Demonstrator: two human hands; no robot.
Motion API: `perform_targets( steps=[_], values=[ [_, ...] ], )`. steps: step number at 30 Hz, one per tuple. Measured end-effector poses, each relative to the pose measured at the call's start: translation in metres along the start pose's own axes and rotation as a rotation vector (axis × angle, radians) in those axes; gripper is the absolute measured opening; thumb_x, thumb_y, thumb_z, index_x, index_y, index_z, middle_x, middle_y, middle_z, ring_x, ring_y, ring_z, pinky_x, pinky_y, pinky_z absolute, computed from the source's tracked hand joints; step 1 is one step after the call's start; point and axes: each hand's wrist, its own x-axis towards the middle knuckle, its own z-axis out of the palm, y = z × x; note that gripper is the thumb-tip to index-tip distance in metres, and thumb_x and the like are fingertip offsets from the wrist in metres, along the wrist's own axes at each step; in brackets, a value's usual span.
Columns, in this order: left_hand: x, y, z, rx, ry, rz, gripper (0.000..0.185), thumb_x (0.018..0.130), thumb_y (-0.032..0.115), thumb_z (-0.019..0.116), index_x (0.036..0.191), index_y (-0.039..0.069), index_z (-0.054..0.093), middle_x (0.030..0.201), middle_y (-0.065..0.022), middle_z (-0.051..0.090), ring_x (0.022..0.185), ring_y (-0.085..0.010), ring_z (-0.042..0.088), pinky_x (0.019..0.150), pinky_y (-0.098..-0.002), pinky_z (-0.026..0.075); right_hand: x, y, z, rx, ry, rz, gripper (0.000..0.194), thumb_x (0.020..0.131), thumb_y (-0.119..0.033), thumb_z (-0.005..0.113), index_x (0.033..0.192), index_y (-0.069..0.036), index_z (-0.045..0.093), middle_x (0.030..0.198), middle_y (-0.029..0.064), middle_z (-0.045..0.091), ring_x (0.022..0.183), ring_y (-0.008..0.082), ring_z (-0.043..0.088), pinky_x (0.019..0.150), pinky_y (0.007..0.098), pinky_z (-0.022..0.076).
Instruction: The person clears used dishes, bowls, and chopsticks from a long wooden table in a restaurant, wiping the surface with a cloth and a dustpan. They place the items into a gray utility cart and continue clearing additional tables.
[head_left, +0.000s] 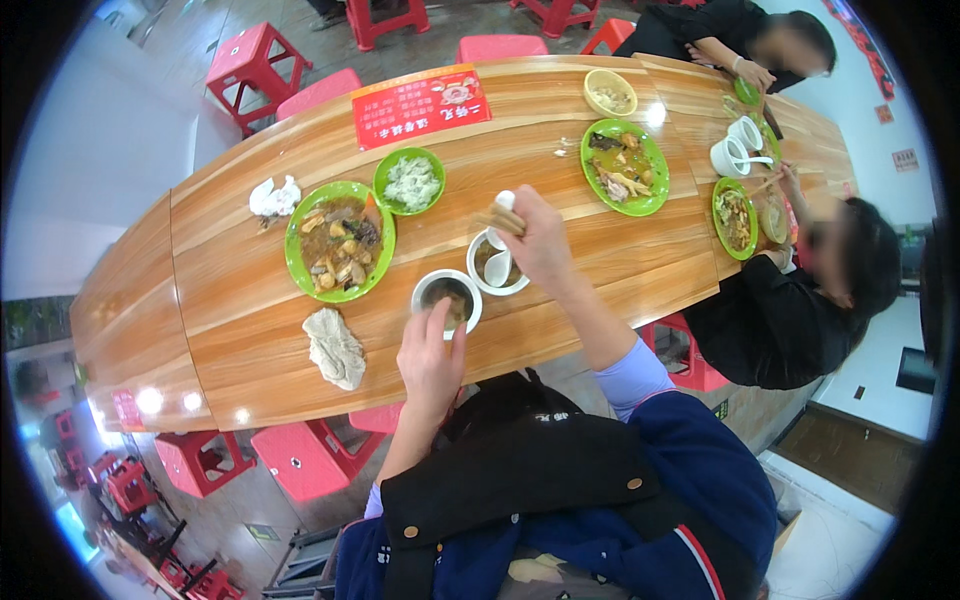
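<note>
My right hand (536, 240) is closed around a bundle of wooden chopsticks (501, 219) and a white spoon (505, 200), above a white bowl (475, 279) that holds another white spoon (498, 268) and some brown food. My left hand (433, 356) reaches to a second white bowl (420, 284) with dark broth, its fingers over the near rim; whether they grip it I cannot tell. Left of the bowls lie a crumpled beige cloth (334, 349) and a green plate of stew (341, 240), with a green bowl of rice (409, 181) beside the plate.
Another green plate with leftovers (625, 166) and a yellow bowl (610, 93) stand at the right. Crumpled tissue (274, 198) and a red printed sheet (421, 106) lie on the wooden table (247, 315). Two people eat at the right end. Red plastic stools (300, 457) line both sides.
</note>
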Motion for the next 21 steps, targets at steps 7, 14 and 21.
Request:
perform_targets(
  steps=[7, 14, 21],
  values=[
    [0.021, 0.018, 0.013, -0.519, -0.184, -0.22, 0.023, 0.082, 0.009, 0.065, 0.103, 0.003, 0.061, 0.076, -0.0115, 0.057, 0.068, -0.0236, 0.059, 0.059, -0.0335, 0.048, -0.031, 0.009, -0.011, -0.081, 0.024, -0.127, 0.016, 0.076, -0.001, 0.068, 0.089, -0.003, 0.057, 0.077, 0.0106, 0.051, 0.064, 0.0265, 0.052, 0.055, 0.0332, 0.0426],
    [0.007, 0.01, 0.052, 0.389, -0.249, 0.151, 0.045, 0.076, 0.029, 0.066, 0.12, 0.019, 0.058, 0.084, -0.0069, 0.05, 0.072, -0.023, 0.051, 0.057, -0.0356, 0.044, -0.059, 0.005, -0.042, -0.141, 0.088, -0.225, 0.022, 0.079, 0.005, 0.065, 0.099, -0.003, 0.058, 0.086, 0.0095, 0.059, 0.074, 0.0197, 0.058, 0.058, 0.0288, 0.048],
    [0.012, 0.009, 0.103, 0.263, -0.341, -0.098, 0.012, 0.079, 0.018, 0.055, 0.087, 0.012, 0.06, 0.079, -0.0112, 0.057, 0.074, -0.0232, 0.058, 0.052, -0.0351, 0.048, -0.058, 0.049, -0.062, 0.219, 0.482, 0.401, 0.023, 0.087, -0.011, 0.062, 0.106, 0.002, 0.063, 0.098, 0.0076, 0.063, 0.085, 0.0158, 0.058, 0.067, 0.029, 0.0481]
  ],
)
